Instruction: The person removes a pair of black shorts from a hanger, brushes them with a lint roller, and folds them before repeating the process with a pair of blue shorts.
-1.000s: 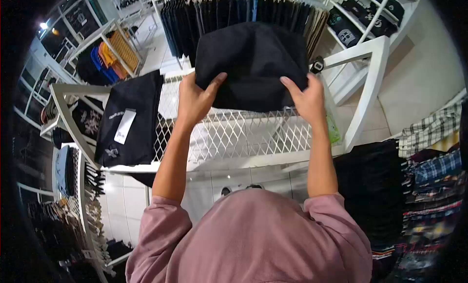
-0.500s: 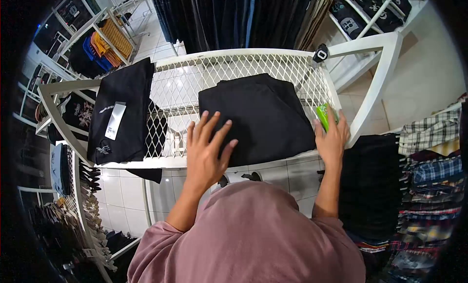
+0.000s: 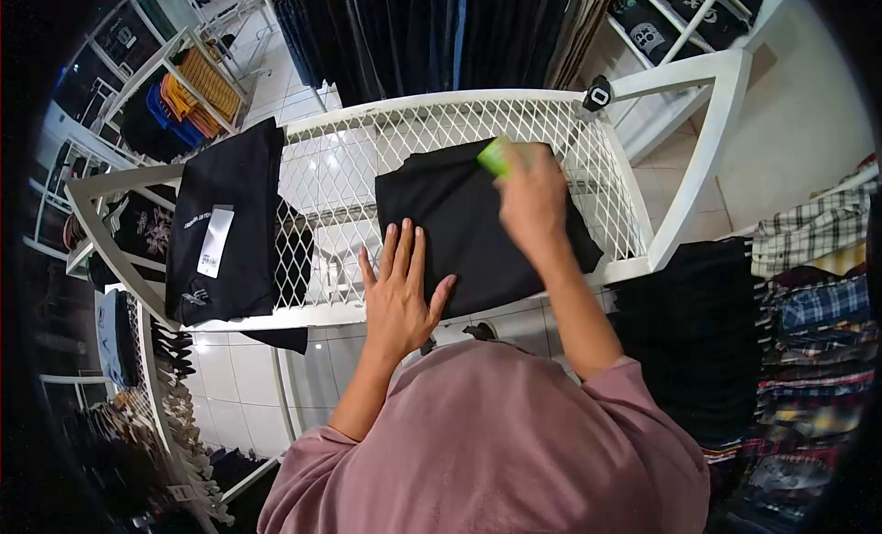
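Observation:
A folded black garment (image 3: pixel 469 249) lies on the white mesh rack top (image 3: pixel 344 157). My left hand (image 3: pixel 400 281) rests flat on its near left corner, fingers spread. Over the garment's upper right part is my right hand (image 3: pixel 535 198), blurred by motion and closed round a small bright green object (image 3: pixel 494 157). Its exact kind cannot be made out, nor whether it touches the cloth. Farther left on the same rack lies another folded black garment (image 3: pixel 225 231) with a white tag (image 3: pixel 216 242) on it.
A black clip-like device with a ring mark (image 3: pixel 597 94) sits at the rack's far right corner. Trousers (image 3: pixel 413 38) hang beyond the rack. Plaid shirts (image 3: pixel 818 323) hang at right, more clothes at lower left. The rack's raised white side frames (image 3: pixel 707 157) flank the top.
My right hand has carried the green object from the garment's right side up and left over the cloth. My left hand has shifted slightly right and flattened onto the garment.

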The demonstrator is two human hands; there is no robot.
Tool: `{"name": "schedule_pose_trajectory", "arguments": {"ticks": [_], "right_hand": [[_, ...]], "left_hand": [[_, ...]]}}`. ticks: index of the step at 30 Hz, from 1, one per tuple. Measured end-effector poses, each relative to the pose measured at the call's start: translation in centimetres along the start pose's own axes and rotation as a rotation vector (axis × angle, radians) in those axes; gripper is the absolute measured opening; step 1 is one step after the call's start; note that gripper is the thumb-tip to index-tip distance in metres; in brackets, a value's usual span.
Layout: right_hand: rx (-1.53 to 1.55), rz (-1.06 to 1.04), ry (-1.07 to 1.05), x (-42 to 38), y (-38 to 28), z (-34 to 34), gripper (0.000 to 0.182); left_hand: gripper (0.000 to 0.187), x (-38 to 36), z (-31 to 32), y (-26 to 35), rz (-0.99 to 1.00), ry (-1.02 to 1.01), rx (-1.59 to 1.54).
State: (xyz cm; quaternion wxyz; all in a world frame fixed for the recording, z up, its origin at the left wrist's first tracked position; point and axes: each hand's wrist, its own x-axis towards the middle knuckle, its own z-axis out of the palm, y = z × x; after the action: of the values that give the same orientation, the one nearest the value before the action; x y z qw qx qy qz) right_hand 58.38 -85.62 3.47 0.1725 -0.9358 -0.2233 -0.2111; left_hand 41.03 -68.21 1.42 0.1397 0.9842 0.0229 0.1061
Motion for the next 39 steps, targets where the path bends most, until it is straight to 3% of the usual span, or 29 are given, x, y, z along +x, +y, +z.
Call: {"name": "schedule_pose_trajectory", "arguments": {"ticks": [2,4,7,10,12,13,15,17,19,20,22,24,25,27,29,31,35,37,39], "right_hand": [[-0.132,0.091,0.104,0.8,1.0,-0.2,0.058],[0.121,0.05,0.215,1.2,-0.9,-2.8,0.058],[0.405,-0.363,-0.028,-3.2,-5.3,-2.6,0.061],[0.363,-0.208,-0.151,-3.4,-1.0,-0.4,0.054],[0.038,0.062,0.124,-0.9,4.1,-0.4,0.055],[-0.112,0.21,0.147,-0.4,5.9,-1.5,0.057],[0.002,0.173,0.186,-1.3,5.7,-4.4,0.06],[0.216,0.043,0.092,-3.9,0.7,-7.3,0.063],[0.337,-0.213,-0.112,-8.0,-2.4,-7.8,0.065],[0.335,-0.199,-0.113,-8.6,-1.6,-7.4,0.065],[0.337,0.033,-0.23,-9.7,1.4,-6.2,0.063],[-0.15,0.218,0.036,-8.9,4.7,-6.1,0.058],[-0.208,0.239,0.067,-8.6,5.7,-7.4,0.057],[-0.024,0.266,0.181,-8.6,3.8,-8.8,0.061],[0.193,0.037,0.07,-10.3,0.4,-9.1,0.066],[0.261,-0.099,-0.194,-11.8,0.2,-7.8,0.065],[-0.168,0.226,0.133,-8.5,5.0,-6.7,0.058],[0.069,0.17,0.212,-6.3,2.9,-7.5,0.058],[0.345,-0.069,0.146,-5.5,-1.4,-6.7,0.054]], "left_hand": [[0.076,-0.3,-0.1,0.1,-0.007,0.004,-0.006],[0.076,0.2,-0.1,0.1,-0.011,0.025,-0.005],[0.076,0.0,0.0,0.0,-0.012,0.006,0.011],[0.076,0.0,-0.1,0.1,-0.022,0.0,-0.009],[0.077,0.2,0.0,0.0,-0.012,0.022,-0.004],[0.078,0.1,0.1,0.0,-0.001,0.042,0.007],[0.078,0.4,-0.2,0.2,-0.008,0.04,0.005],[0.075,0.1,-0.4,0.3,-0.024,0.011,0.0],[0.075,0.1,-0.4,0.3,-0.019,0.015,-0.003],[0.076,0.1,-0.3,0.3,-0.021,0.008,0.001],[0.077,0.2,-0.2,0.3,-0.027,0.002,0.012],[0.077,0.1,-0.2,0.2,-0.029,0.0,0.016],[0.076,0.2,-0.2,0.3,-0.027,0.004,0.021],[0.076,0.3,0.0,0.2,-0.027,0.01,0.02],[0.076,0.1,-0.1,0.1,-0.019,0.002,0.023],[0.076,0.2,-0.2,0.1,-0.021,0.001,0.022],[0.077,0.0,0.1,0.1,-0.029,0.011,0.029],[0.075,0.1,0.1,0.0,0.002,0.1,-0.053],[0.039,-0.2,0.6,0.0,0.079,0.417,-0.146]]}}
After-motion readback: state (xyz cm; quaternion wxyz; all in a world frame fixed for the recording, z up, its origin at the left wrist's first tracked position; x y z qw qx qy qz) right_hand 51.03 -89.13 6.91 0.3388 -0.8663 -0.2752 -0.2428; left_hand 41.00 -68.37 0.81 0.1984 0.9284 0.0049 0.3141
